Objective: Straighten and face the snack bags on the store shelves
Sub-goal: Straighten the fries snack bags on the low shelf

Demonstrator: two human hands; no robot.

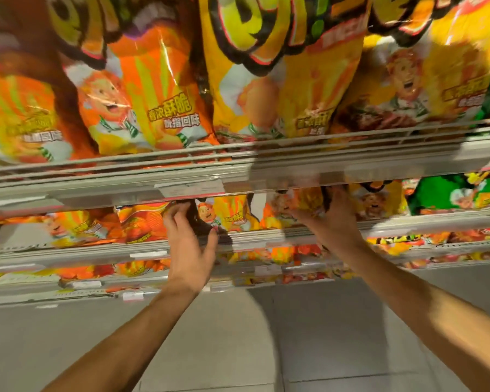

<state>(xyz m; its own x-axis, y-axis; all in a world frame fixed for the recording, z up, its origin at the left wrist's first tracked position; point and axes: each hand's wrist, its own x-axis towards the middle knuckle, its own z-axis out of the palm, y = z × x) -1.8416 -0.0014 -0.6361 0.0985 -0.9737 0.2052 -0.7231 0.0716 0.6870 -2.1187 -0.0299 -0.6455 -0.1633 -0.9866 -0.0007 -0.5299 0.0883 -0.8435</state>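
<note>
On the top shelf we see an orange bag [142,108] with yellow radiating stripes, a cartoon chef in white and green, and yellow-green lettering outlined in dark brown. Beside it we note a yellow bag [280,89] carrying the same dark-outlined lettering and an orange panel. A further yellow bag [436,80] shows a chef in orange tones. At the far right we see a green bag [447,190] with yellow and white markings. The shelf rails [238,162] are pale grey with white label strips. The floor [309,335] is light grey tile. Lower shelves hold orange, yellow and red packs [142,222].
</note>
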